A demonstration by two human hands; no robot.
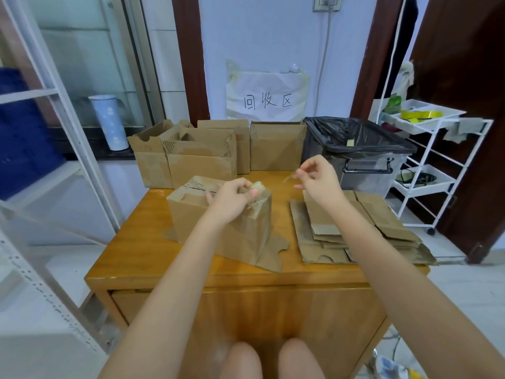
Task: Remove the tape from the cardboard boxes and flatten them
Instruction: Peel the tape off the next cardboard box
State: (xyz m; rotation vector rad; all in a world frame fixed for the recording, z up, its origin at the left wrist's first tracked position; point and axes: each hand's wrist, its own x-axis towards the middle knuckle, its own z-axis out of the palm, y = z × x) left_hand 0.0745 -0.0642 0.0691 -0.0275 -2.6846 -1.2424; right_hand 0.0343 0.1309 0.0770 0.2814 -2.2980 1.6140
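- A person sat at a wooden bench (142,258) in the centre of the frame, both bare arms reaching forward.
- A box (218,228) stood on the bench at centre, its bottom flaps splayed out flat.
- The left hand (232,198) rested on the box top, thumb and fingers pinching a crumpled wad of tape (258,186).
- The right hand (318,179) was raised to the right of the box, fingertips pinching a thin clear strip (288,177) that was hard to make out.
- The tape looked light, limp and sticky, likely to cling to fingers; it seemed best taken by a loose end.
- The cardboard looked light and stiff, creased along its folds; pressing opposite corners should collapse it.
- A stack of flattened boxes (355,231) lay on the bench at right.
- Four more open boxes (202,157) stood along the far edge, upper centre; their insides were not visible.
- A bin (360,157) lined with a black bag stood at upper right, with a scrap of tape stuck inside.
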